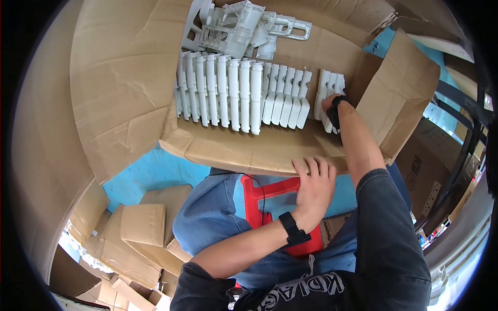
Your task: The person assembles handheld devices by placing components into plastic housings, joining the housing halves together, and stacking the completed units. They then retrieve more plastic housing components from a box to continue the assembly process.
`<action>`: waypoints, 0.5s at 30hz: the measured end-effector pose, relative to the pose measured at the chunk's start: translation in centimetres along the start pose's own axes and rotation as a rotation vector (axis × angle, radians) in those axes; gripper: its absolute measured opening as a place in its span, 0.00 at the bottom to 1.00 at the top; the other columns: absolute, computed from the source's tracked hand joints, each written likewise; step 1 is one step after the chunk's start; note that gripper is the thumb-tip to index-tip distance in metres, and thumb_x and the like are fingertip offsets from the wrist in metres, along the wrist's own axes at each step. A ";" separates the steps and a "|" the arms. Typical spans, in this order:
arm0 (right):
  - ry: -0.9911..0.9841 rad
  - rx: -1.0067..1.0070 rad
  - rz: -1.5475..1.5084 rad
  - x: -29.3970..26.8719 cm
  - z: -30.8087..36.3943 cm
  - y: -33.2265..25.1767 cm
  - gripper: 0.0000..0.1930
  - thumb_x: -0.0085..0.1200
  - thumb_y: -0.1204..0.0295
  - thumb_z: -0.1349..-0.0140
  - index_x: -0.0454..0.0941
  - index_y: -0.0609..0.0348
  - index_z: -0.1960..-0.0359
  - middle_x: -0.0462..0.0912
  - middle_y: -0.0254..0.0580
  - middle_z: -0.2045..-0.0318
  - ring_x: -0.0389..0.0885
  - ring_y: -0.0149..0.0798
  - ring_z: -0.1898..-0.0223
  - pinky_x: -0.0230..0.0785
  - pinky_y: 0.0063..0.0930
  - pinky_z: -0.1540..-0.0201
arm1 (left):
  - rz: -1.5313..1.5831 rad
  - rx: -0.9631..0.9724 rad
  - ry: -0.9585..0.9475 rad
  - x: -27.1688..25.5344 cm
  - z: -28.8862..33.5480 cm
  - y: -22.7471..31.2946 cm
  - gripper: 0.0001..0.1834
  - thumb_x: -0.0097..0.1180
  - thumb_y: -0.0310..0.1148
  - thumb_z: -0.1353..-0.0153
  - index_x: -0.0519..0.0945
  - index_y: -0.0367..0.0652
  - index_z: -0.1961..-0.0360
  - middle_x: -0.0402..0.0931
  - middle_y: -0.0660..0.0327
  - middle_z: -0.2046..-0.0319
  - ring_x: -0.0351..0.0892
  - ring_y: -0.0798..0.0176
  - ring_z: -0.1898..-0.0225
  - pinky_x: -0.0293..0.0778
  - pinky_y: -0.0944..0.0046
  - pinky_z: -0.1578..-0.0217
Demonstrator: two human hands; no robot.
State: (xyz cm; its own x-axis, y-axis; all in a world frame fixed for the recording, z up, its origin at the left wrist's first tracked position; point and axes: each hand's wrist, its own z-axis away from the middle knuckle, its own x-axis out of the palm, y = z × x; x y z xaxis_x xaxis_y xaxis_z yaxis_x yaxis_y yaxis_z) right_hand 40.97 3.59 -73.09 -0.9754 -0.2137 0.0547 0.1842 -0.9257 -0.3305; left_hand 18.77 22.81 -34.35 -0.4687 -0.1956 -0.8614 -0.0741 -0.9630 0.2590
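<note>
My right hand (330, 102) reaches into a large cardboard box (233, 155) and touches a small group of upright white plastic parts (324, 83) at its right end. Its fingers are mostly hidden by the hand and the black wristband, so I can't make out their grip. Left of this group, across a gap, stand several shorter white plastic parts (287, 98) side by side. A row of longer, ribbed white parts (240, 96) continues to the left. Over the box's near edge lies my left hand (317, 184), open, fingers spread and holding nothing.
Loose white plastic frames (244, 26) are heaped at the box's far side. Raised cardboard flaps (127, 67) flank the box. A red stool-like frame (252, 202) stands between my legs. Smaller cartons (143, 224) sit at lower left, and a dark metal frame (456, 111) is on the right.
</note>
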 end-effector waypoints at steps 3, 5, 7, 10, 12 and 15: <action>0.268 0.377 0.262 -1.9 1.0 -7.8 0.14 0.57 0.62 0.53 0.88 0.53 0.67 0.87 0.45 0.67 0.85 0.45 0.64 0.72 0.44 0.64 | -0.025 -0.038 -0.019 1.0 0.9 -1.2 0.19 0.49 0.35 0.38 0.75 0.37 0.48 0.72 0.47 0.48 0.70 0.41 0.43 0.62 0.26 0.42; 0.395 0.415 0.189 -7.4 5.6 -4.2 0.14 0.56 0.61 0.53 0.87 0.52 0.67 0.87 0.43 0.68 0.84 0.44 0.66 0.73 0.44 0.64 | 0.017 0.022 0.056 0.0 0.0 0.0 0.19 0.49 0.35 0.37 0.75 0.38 0.48 0.73 0.47 0.49 0.71 0.42 0.44 0.62 0.26 0.41; 0.390 0.151 0.200 -9.0 9.1 -15.3 0.15 0.57 0.59 0.52 0.87 0.49 0.65 0.86 0.39 0.67 0.82 0.42 0.64 0.73 0.40 0.59 | -0.015 -0.032 -0.055 0.7 1.3 -1.8 0.21 0.49 0.36 0.37 0.75 0.39 0.45 0.73 0.48 0.47 0.71 0.43 0.43 0.61 0.27 0.41; 0.544 0.032 -0.201 -13.0 15.7 -17.1 0.15 0.57 0.57 0.49 0.86 0.45 0.62 0.84 0.37 0.56 0.76 0.38 0.51 0.69 0.38 0.48 | 0.037 0.035 0.084 0.6 0.9 -1.7 0.25 0.48 0.35 0.37 0.73 0.40 0.39 0.73 0.48 0.43 0.71 0.44 0.42 0.59 0.26 0.40; 0.613 -0.117 -0.293 -14.7 20.7 -17.7 0.17 0.58 0.61 0.49 0.85 0.48 0.57 0.82 0.37 0.51 0.74 0.37 0.46 0.64 0.36 0.40 | 0.157 0.115 0.142 -0.2 -0.1 -0.8 0.31 0.53 0.40 0.38 0.69 0.40 0.34 0.71 0.50 0.39 0.71 0.42 0.38 0.54 0.25 0.36; 0.634 -0.193 -0.649 -12.0 30.6 -27.7 0.22 0.60 0.57 0.48 0.85 0.50 0.51 0.81 0.36 0.47 0.72 0.37 0.46 0.61 0.35 0.38 | 0.190 0.145 0.106 -1.2 -0.7 -2.3 0.32 0.53 0.48 0.35 0.70 0.40 0.36 0.71 0.49 0.40 0.67 0.44 0.36 0.54 0.28 0.35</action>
State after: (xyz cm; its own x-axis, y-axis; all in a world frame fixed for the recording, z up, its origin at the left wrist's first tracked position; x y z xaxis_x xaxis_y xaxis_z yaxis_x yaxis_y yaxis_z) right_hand 51.25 22.19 -35.73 -0.7745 0.5920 -0.2229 -0.3889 -0.7236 -0.5702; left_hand 20.15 25.17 -34.20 -0.3922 -0.3958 -0.8304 -0.1226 -0.8721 0.4737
